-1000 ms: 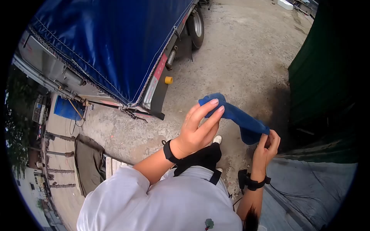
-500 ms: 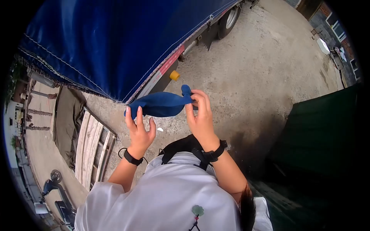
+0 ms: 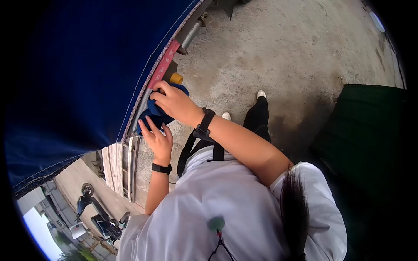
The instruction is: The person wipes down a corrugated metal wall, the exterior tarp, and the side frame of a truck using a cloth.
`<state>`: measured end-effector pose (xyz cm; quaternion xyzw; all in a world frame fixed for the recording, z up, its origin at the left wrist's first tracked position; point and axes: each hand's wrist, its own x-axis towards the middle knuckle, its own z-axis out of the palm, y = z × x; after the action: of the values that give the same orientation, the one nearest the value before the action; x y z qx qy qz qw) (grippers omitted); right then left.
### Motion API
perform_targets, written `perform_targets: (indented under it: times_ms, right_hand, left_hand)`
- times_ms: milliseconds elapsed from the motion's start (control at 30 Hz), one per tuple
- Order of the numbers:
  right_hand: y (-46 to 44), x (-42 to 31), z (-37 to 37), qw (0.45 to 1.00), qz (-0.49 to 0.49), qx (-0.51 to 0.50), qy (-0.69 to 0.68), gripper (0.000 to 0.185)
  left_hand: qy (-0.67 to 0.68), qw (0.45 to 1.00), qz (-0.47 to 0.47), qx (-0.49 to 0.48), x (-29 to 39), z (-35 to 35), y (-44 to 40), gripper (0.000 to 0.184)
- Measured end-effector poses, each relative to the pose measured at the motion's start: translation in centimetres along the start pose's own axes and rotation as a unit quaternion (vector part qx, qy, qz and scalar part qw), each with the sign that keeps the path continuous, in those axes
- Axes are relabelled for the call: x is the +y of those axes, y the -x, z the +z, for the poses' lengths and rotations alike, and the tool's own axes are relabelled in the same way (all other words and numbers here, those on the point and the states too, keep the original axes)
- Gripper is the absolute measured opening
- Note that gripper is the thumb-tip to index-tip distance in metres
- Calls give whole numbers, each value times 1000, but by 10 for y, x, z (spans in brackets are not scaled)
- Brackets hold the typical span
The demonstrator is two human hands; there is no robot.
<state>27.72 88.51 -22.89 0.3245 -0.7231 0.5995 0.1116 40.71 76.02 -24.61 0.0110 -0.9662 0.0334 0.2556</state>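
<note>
A blue cloth point(image 3: 162, 116) is bunched between my two hands against the metal side rail point(image 3: 142, 103) of a truck. My right hand point(image 3: 177, 103) grips its upper part, fingers curled beside the red strip point(image 3: 164, 63) on the rail. Lower down, my left hand point(image 3: 156, 142) has its fingers on the cloth's lower end, with the thumb a little apart. Just above my right hand is a yellow cap point(image 3: 176, 78) under the rail. The truck's blue tarpaulin point(image 3: 87, 69), edged with rope, hangs right beside the fingers.
Wooden boards point(image 3: 116, 167) lean at lower left, with a scooter point(image 3: 98, 215) beyond them. A dark green cover point(image 3: 361, 135) stands on the right. Concrete ground point(image 3: 278, 48) spreads ahead, and my shoes point(image 3: 261, 94) show below.
Both hands have brought the cloth from in front of me to the truck's rail. It was stretched out and is now bunched. The view has turned and the truck is closer.
</note>
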Motion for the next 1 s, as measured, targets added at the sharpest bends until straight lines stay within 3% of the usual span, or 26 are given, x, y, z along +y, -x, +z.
perform_targets:
  times_ms: [33,167,233,300,467,567,633,767,833,900,933,1000]
  right_hand:
    - [-7,11,-7,999,9,35,-8,14]
    - [-52,39,-49,980,34,197,1,18]
    - [-73,56,-65,977,92,188,-34,18]
    - [-82,63,-80,980,129,145,-37,18]
    - [-63,52,-59,992,24,120,17,16]
    - [-44,26,-29,994,-106,17,8,18]
    - [-26,8,-5,987,-142,-63,-53,19]
    - [-9,5,13,954,-231,-189,-29,15]
    - [-6,21,11,946,-247,-208,-10,11]
    - [-9,34,-4,958,-220,-168,77,10]
    - [-14,41,-17,966,-199,-131,102,12]
    - [-23,60,-36,975,-161,-91,125,17]
  left_hand:
    - [5,1000,-15,-26,8,5,-10,69]
    - [50,998,17,28,46,43,-84,65]
    - [44,999,32,1,69,56,-125,63]
    - [41,996,59,50,84,70,-152,55]
    - [-23,998,4,58,76,61,-119,49]
    - [-59,995,-73,17,50,39,-53,48]
    - [-92,989,-118,-18,36,20,-15,48]
    - [-87,976,-178,-85,22,16,34,68]
    - [-66,984,-156,-54,22,29,33,64]
    - [-58,991,-119,-17,22,49,25,61]
    - [-46,993,-94,-57,24,56,17,58]
    - [-8,999,-13,-38,36,74,-20,48]
